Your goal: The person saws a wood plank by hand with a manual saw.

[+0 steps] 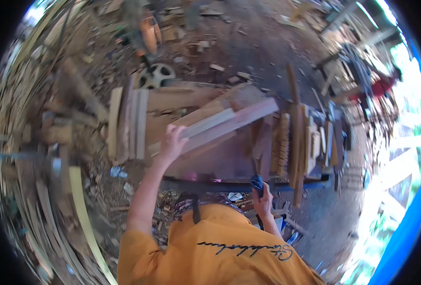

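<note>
My left hand (171, 143) is raised and grips the near end of a long pale wooden plank (229, 121), which slants up to the right over a wooden workbench (220, 161). My right hand (263, 199) is lower, at the bench's near edge, closed around the blue handle of a hand tool (256, 183). The tool's dark blade points up toward the plank, and blur hides what kind of blade it is. An orange shirt fills the bottom of the view.
Short wood pieces and slats (296, 142) are stacked on the right of the bench, and planks (127, 123) lean at its left. Scrap wood and curved strips (84, 213) litter the dirt floor. An orange machine (148, 33) and a wheel (157, 75) lie beyond.
</note>
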Action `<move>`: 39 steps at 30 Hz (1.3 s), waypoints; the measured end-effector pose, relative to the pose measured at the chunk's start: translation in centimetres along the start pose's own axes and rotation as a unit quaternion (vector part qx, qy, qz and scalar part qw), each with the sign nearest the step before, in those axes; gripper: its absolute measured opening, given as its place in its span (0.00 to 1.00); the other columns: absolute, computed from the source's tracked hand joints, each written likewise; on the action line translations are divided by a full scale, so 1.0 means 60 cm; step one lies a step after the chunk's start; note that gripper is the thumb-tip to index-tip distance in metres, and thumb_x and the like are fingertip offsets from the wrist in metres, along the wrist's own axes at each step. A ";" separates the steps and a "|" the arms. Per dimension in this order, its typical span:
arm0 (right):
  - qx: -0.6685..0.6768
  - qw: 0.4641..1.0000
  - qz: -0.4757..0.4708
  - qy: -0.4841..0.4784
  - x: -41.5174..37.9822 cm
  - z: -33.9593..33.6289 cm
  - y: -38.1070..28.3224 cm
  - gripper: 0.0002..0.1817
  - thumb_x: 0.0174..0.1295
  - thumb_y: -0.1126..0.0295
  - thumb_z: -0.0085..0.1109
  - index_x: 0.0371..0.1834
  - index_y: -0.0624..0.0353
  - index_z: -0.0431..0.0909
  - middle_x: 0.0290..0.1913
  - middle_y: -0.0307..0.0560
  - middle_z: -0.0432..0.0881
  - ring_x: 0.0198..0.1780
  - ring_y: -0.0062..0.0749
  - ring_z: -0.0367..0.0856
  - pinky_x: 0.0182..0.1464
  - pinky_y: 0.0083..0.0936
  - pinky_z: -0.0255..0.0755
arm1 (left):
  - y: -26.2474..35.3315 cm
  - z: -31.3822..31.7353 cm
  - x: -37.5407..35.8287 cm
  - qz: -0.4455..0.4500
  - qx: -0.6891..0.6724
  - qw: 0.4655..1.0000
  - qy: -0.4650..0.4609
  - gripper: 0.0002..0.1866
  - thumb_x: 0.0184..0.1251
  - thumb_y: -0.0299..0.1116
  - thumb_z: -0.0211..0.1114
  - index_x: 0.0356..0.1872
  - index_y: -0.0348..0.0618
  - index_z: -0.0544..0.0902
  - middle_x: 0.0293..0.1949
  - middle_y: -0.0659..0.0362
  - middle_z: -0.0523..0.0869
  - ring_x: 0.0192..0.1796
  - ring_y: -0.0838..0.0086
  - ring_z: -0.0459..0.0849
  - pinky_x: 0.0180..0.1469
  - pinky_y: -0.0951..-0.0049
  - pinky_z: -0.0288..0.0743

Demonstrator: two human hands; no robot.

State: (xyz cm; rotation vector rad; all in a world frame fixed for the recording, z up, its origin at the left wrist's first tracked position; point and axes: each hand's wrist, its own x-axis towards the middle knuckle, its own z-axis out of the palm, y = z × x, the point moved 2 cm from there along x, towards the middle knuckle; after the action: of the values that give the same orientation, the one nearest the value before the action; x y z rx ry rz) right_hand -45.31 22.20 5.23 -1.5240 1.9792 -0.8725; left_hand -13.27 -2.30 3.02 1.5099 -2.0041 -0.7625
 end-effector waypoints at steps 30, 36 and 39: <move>-0.025 0.999 0.004 -0.044 0.013 0.015 -0.042 0.15 0.66 0.67 0.60 0.53 0.61 0.74 0.36 0.59 0.83 0.38 0.56 0.84 0.41 0.37 0.76 | -0.195 -0.051 0.028 -0.214 0.032 0.955 0.204 0.19 0.57 0.34 0.72 0.50 0.48 0.79 0.42 0.54 0.84 0.49 0.54 0.80 0.51 0.52 0.73; -0.050 0.998 0.025 -0.024 0.016 0.030 -0.045 0.16 0.66 0.67 0.59 0.54 0.60 0.72 0.40 0.63 0.83 0.42 0.63 0.82 0.43 0.42 0.75 | -0.327 -0.020 0.003 -0.348 0.174 0.906 0.167 0.22 0.58 0.36 0.71 0.55 0.54 0.78 0.51 0.52 0.80 0.57 0.53 0.77 0.54 0.46 0.70; -0.050 0.998 0.044 -0.005 0.035 0.031 -0.060 0.16 0.67 0.68 0.57 0.55 0.60 0.71 0.42 0.65 0.82 0.44 0.66 0.81 0.44 0.43 0.74 | -0.277 -0.033 0.023 -0.359 0.248 0.885 0.165 0.19 0.61 0.39 0.70 0.54 0.57 0.78 0.52 0.54 0.80 0.57 0.53 0.76 0.54 0.46 0.69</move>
State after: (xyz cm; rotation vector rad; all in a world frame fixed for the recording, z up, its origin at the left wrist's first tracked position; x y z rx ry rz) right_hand -42.19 19.24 6.63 -1.4782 2.0945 -0.7398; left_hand -0.98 -7.61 -7.11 2.5491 -1.4138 -0.1943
